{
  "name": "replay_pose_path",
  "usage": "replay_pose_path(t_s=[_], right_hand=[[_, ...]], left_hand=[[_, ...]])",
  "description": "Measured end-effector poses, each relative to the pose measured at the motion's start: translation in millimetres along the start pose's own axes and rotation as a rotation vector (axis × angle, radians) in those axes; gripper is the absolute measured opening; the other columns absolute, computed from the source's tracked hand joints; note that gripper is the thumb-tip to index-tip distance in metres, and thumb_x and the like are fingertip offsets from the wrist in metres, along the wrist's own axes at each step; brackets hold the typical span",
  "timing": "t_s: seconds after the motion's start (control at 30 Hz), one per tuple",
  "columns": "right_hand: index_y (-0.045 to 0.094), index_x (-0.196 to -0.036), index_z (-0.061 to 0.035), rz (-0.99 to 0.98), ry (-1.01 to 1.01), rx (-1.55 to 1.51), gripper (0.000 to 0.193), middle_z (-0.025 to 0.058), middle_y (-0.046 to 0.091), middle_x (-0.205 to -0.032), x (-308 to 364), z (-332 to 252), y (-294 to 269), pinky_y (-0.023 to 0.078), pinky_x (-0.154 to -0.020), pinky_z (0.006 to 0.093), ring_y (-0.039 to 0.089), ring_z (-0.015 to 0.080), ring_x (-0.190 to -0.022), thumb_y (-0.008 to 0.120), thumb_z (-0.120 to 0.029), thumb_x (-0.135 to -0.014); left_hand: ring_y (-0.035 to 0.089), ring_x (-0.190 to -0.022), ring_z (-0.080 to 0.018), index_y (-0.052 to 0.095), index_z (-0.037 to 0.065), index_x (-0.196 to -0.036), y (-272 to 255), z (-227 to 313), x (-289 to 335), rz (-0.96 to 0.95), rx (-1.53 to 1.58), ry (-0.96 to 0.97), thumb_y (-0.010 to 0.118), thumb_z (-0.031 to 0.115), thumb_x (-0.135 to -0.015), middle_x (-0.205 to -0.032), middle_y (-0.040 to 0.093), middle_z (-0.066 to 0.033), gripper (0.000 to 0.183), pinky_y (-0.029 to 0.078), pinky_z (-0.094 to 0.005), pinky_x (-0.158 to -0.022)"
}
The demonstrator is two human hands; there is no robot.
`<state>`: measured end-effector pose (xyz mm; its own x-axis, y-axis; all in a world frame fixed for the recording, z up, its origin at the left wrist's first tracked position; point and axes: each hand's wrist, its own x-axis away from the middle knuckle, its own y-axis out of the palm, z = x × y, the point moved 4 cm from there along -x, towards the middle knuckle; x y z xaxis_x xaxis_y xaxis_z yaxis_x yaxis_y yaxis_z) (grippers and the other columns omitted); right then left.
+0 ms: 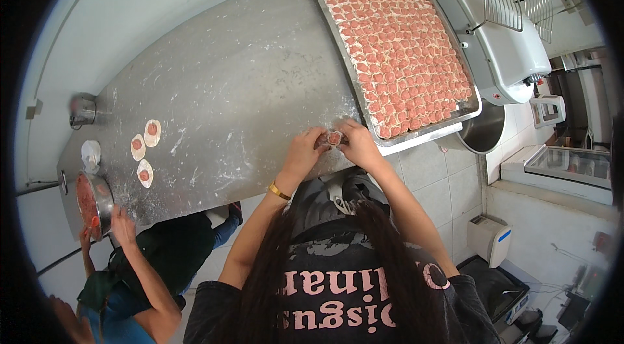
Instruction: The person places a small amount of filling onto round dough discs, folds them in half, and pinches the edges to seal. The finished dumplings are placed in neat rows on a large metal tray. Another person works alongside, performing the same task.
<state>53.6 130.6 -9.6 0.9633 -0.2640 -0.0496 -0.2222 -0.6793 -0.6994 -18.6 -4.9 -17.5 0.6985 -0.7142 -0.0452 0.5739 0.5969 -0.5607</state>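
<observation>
Close to the table's near edge, a small open-topped dumpling (334,138) with pink meat filling sits between my two hands. My left hand (304,151) grips its left side, fingers closed around the dough. On the other side my right hand (359,144) pinches it, fingers bent inward. Just beyond my right hand is a large metal tray (359,100) packed with rows of similar meat-filled dumplings (396,45). Three flat dough rounds (144,173), each topped with a dab of meat, lie far to the left on the steel table (240,71).
At the left end a co-worker (140,279) holds a metal bowl of ground meat (97,204). A small metal pot (83,110) and a whitish bag (91,155) stand nearby. Right of the tray are a white machine with a wire guard (497,38) and a metal mixing bowl (484,129).
</observation>
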Motion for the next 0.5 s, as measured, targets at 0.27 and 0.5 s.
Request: replay_pose_path(t_s=[0.27, 0.5], right_hand=[[0.063, -0.099, -0.0017, 0.018, -0.077, -0.062, 0.034, 0.0188, 0.058, -0.097, -0.6, -7.9, -3.7, 0.048, -0.077, 0.0442, 0.057, 0.0392, -0.094, 0.055, 0.010, -0.068], [0.062, -0.100, -0.0043, -0.022, -0.184, 0.068, 0.028, 0.0169, 0.056, -0.094, 1.3, -14.1, 6.3, 0.049, -0.075, 0.0428, 0.057, 0.0386, -0.088, 0.057, 0.004, -0.073]], left_hand=[[0.062, -0.077, -0.0329, 0.060, 0.002, -0.095, -2.0, -2.2, 2.8, -0.023, -0.029, -0.009, 0.072, 0.010, -0.075, -0.082, 0.065, -0.0143, 0.025, 0.048, -0.0405, -0.069], [0.064, -0.078, -0.0283, 0.062, 0.003, -0.099, 0.2, -11.8, 5.9, -0.065, -0.091, -0.006, 0.067, 0.008, -0.079, -0.082, 0.067, -0.0123, 0.021, 0.050, -0.0373, -0.070]])
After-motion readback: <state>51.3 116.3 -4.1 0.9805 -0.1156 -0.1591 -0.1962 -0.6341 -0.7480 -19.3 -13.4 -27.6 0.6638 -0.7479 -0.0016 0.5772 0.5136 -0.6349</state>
